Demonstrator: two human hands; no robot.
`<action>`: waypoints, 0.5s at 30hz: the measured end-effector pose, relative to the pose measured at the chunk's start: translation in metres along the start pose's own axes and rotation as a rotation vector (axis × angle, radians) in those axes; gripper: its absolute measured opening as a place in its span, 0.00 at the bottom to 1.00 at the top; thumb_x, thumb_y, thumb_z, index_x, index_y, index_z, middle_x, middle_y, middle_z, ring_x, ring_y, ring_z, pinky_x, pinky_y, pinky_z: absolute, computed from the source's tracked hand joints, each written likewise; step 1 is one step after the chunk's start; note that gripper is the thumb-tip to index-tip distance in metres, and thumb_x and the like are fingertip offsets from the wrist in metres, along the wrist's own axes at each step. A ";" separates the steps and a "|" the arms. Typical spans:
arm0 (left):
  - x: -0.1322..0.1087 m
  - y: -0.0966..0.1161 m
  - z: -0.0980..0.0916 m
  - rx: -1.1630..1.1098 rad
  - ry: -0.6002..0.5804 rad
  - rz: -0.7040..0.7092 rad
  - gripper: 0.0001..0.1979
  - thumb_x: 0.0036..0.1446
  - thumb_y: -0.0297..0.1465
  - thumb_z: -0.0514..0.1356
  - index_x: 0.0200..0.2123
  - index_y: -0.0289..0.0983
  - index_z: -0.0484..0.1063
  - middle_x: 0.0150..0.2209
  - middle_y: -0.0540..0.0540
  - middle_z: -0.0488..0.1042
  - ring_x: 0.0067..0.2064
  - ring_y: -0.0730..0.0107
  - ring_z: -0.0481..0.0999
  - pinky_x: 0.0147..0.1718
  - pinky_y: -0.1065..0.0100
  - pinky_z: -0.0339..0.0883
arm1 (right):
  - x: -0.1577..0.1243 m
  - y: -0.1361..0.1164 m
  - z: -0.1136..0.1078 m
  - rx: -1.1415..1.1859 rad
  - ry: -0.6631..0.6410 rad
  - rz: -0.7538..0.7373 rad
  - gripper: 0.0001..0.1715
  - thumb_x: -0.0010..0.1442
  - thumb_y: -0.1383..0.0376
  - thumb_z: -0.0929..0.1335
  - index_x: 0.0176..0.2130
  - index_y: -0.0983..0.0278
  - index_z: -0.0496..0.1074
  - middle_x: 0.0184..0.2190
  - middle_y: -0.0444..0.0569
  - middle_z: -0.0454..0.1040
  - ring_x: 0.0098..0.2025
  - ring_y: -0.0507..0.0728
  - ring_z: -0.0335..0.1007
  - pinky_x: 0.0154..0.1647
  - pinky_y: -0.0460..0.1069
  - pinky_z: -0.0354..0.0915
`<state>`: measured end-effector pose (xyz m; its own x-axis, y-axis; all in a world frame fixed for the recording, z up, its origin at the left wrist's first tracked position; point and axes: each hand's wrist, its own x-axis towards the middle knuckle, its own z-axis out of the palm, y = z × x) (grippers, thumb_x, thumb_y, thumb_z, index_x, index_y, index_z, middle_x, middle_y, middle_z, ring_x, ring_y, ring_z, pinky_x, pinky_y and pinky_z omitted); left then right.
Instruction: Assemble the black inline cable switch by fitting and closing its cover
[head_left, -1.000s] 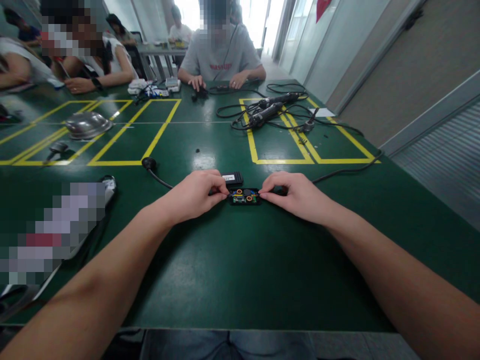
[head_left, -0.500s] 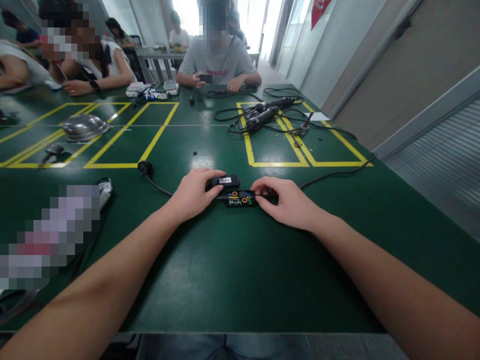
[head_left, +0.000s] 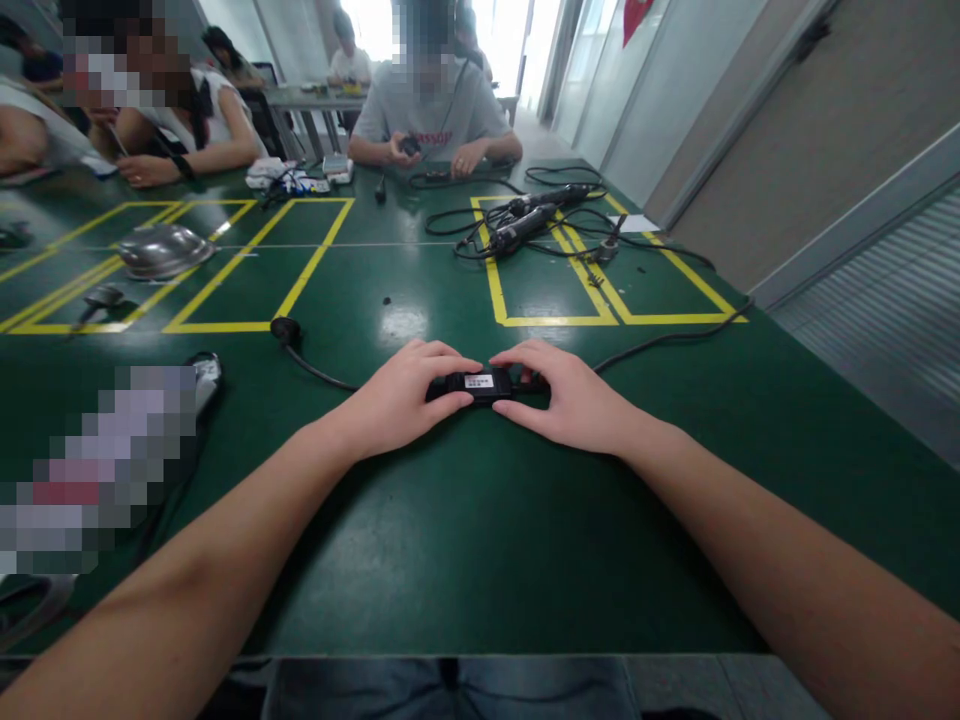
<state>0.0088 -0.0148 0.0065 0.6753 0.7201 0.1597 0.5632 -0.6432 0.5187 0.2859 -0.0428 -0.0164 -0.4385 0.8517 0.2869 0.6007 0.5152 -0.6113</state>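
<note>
A small black adapter box (head_left: pixel 478 384) with a white label lies on the green table (head_left: pixel 465 540), its lid sitting over the base so the circuit board is hidden. My left hand (head_left: pixel 401 398) grips its left end, thumb in front and fingers behind. My right hand (head_left: pixel 574 395) grips its right end the same way. A black cable (head_left: pixel 319 368) runs from the box leftward to a plug (head_left: pixel 283 328), and another cable (head_left: pixel 667 340) leads off to the right.
Yellow tape rectangles (head_left: pixel 247 270) mark the table. Electric screwdrivers with tangled cords (head_left: pixel 525 225) lie at the back right, a metal dome (head_left: pixel 161 250) at the left. Other people sit along the far side (head_left: pixel 435 110) and left (head_left: pixel 172 130).
The labelled black lid, held behind the open base by my left hand, has been brought onto it; the circuit board is now covered. Both hands have closed in on the box.
</note>
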 end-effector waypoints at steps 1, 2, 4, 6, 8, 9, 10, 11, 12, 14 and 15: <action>0.000 0.000 0.000 -0.003 -0.003 -0.005 0.19 0.75 0.37 0.66 0.64 0.42 0.85 0.60 0.40 0.85 0.61 0.50 0.80 0.68 0.47 0.73 | 0.001 0.000 -0.001 -0.002 -0.006 -0.008 0.21 0.68 0.55 0.77 0.57 0.60 0.83 0.52 0.56 0.84 0.48 0.65 0.81 0.55 0.61 0.78; 0.001 0.000 -0.001 -0.004 -0.006 -0.008 0.18 0.75 0.37 0.67 0.64 0.42 0.85 0.59 0.40 0.85 0.61 0.50 0.80 0.68 0.47 0.73 | 0.002 0.001 -0.001 0.000 -0.011 -0.010 0.18 0.69 0.55 0.77 0.55 0.59 0.84 0.51 0.55 0.85 0.49 0.65 0.82 0.55 0.61 0.78; 0.002 0.000 -0.002 -0.003 -0.013 -0.015 0.18 0.74 0.36 0.67 0.63 0.43 0.85 0.58 0.41 0.85 0.59 0.51 0.81 0.67 0.48 0.73 | 0.004 0.002 -0.001 0.012 -0.013 0.001 0.16 0.69 0.56 0.78 0.53 0.58 0.85 0.51 0.54 0.86 0.49 0.66 0.83 0.55 0.61 0.77; 0.003 0.001 -0.003 0.006 -0.025 -0.020 0.18 0.74 0.36 0.67 0.63 0.43 0.86 0.56 0.41 0.85 0.57 0.51 0.81 0.66 0.49 0.74 | 0.005 0.004 -0.001 0.022 -0.012 0.014 0.17 0.68 0.56 0.79 0.54 0.57 0.86 0.51 0.54 0.87 0.50 0.66 0.83 0.56 0.62 0.77; 0.003 0.001 -0.003 0.024 -0.032 -0.013 0.18 0.74 0.35 0.67 0.63 0.42 0.86 0.55 0.40 0.84 0.56 0.52 0.81 0.64 0.49 0.75 | 0.005 0.006 0.000 0.019 -0.006 0.021 0.17 0.67 0.56 0.80 0.54 0.57 0.86 0.50 0.54 0.88 0.51 0.67 0.83 0.57 0.62 0.77; 0.003 0.001 -0.003 0.038 -0.032 -0.002 0.18 0.74 0.35 0.67 0.63 0.42 0.86 0.54 0.40 0.84 0.56 0.51 0.81 0.64 0.49 0.75 | 0.005 0.006 0.001 0.012 -0.003 0.022 0.18 0.67 0.56 0.80 0.54 0.57 0.86 0.50 0.54 0.88 0.52 0.67 0.83 0.57 0.62 0.77; 0.003 0.002 -0.003 0.054 -0.028 0.013 0.17 0.74 0.35 0.67 0.63 0.43 0.86 0.53 0.40 0.84 0.56 0.51 0.81 0.64 0.49 0.75 | 0.004 0.007 0.001 0.004 -0.001 0.022 0.18 0.66 0.56 0.81 0.54 0.57 0.86 0.51 0.53 0.88 0.53 0.67 0.83 0.58 0.63 0.76; 0.003 0.002 -0.002 0.072 -0.020 0.031 0.17 0.74 0.35 0.67 0.62 0.43 0.86 0.53 0.40 0.84 0.55 0.51 0.81 0.63 0.49 0.75 | 0.004 0.007 0.001 -0.005 0.003 0.021 0.18 0.66 0.56 0.81 0.54 0.57 0.86 0.51 0.53 0.88 0.53 0.68 0.83 0.58 0.63 0.76; 0.003 0.002 -0.002 0.090 -0.012 0.048 0.17 0.75 0.35 0.67 0.62 0.43 0.86 0.52 0.40 0.84 0.55 0.51 0.81 0.63 0.49 0.75 | 0.004 0.007 0.002 -0.011 0.006 0.020 0.18 0.66 0.57 0.81 0.54 0.56 0.86 0.51 0.53 0.88 0.53 0.68 0.82 0.58 0.63 0.77; 0.002 0.003 -0.001 0.112 -0.004 0.069 0.16 0.75 0.34 0.66 0.62 0.43 0.86 0.51 0.40 0.84 0.55 0.50 0.81 0.63 0.49 0.75 | 0.003 0.006 0.001 -0.016 0.009 0.016 0.18 0.66 0.56 0.81 0.54 0.56 0.86 0.51 0.54 0.88 0.53 0.68 0.82 0.58 0.64 0.77; 0.002 0.004 -0.001 0.112 -0.004 0.069 0.16 0.75 0.34 0.66 0.62 0.43 0.86 0.51 0.40 0.84 0.55 0.50 0.81 0.63 0.49 0.75 | 0.003 0.006 0.001 -0.015 0.009 0.014 0.18 0.66 0.56 0.81 0.54 0.56 0.86 0.51 0.54 0.88 0.52 0.68 0.82 0.58 0.64 0.77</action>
<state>0.0117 -0.0152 0.0096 0.7159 0.6725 0.1878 0.5654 -0.7162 0.4092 0.2874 -0.0373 -0.0194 -0.4238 0.8599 0.2847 0.6172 0.5042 -0.6040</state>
